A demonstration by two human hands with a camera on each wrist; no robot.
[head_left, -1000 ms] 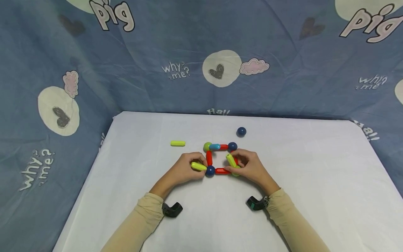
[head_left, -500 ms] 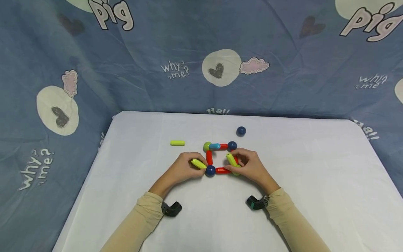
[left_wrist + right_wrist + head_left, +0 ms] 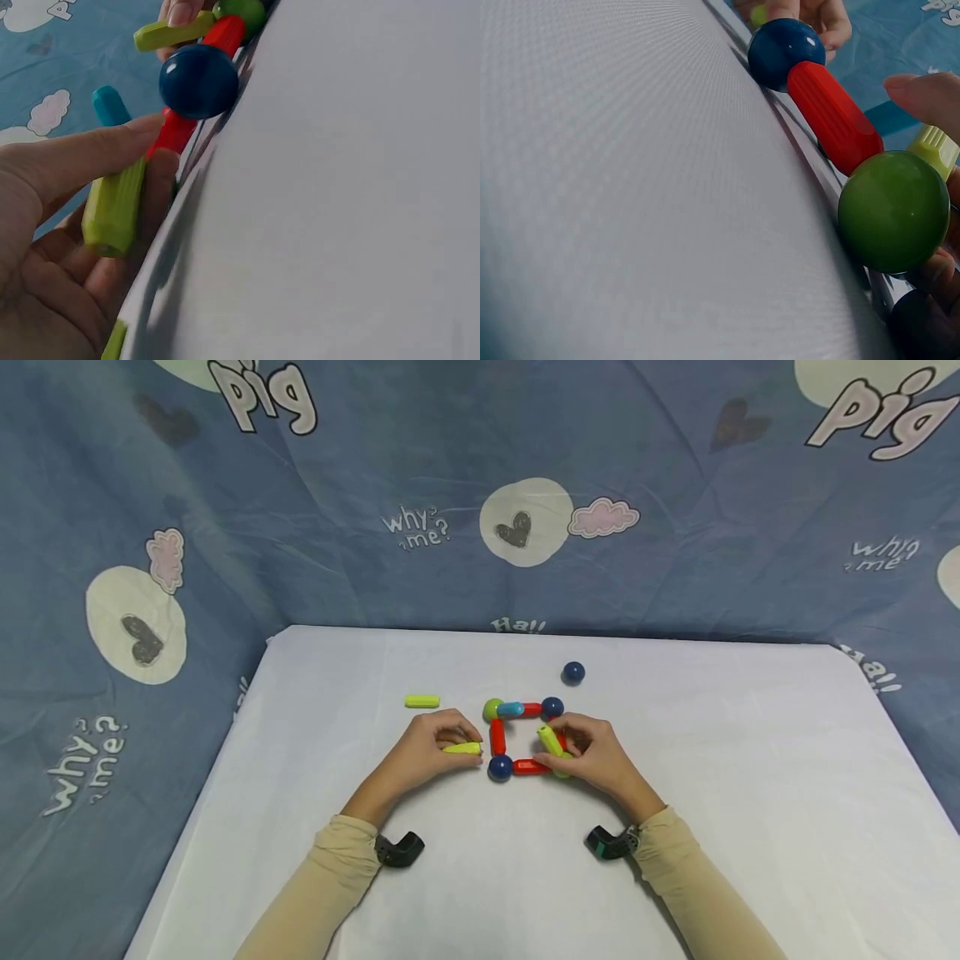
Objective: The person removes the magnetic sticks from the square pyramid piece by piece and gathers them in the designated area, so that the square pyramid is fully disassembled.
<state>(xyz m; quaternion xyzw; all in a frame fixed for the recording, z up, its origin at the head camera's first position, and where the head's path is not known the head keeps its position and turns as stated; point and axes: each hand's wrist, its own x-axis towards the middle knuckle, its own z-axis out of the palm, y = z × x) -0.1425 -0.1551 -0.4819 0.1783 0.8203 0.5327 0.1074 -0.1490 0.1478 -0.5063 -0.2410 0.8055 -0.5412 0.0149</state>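
A four-sided frame of coloured rods and balls lies on the white table. My left hand (image 3: 431, 743) pinches a yellow-green rod (image 3: 116, 206) between thumb and fingers, just left of the frame's blue ball (image 3: 500, 768). Red rods run from that ball, one toward the back (image 3: 498, 737), another toward the green ball (image 3: 894, 212) at the front right. Over this green ball slants a second yellow-green rod (image 3: 551, 742), which my right hand (image 3: 596, 756) grips beside the ball. The far side has a green ball (image 3: 492, 709), a light blue rod (image 3: 511, 709) and another blue ball (image 3: 552, 707).
One loose yellow-green rod (image 3: 422, 701) lies to the left behind my left hand. Behind the frame sits a loose dark blue ball (image 3: 573, 673). A blue printed cloth (image 3: 337, 543) hangs beyond the back edge of the white table (image 3: 720, 735).
My left hand has drawn back left with its yellow-green rod, whose end has come away from the frame's front-left blue ball. The right hand has stayed in place.
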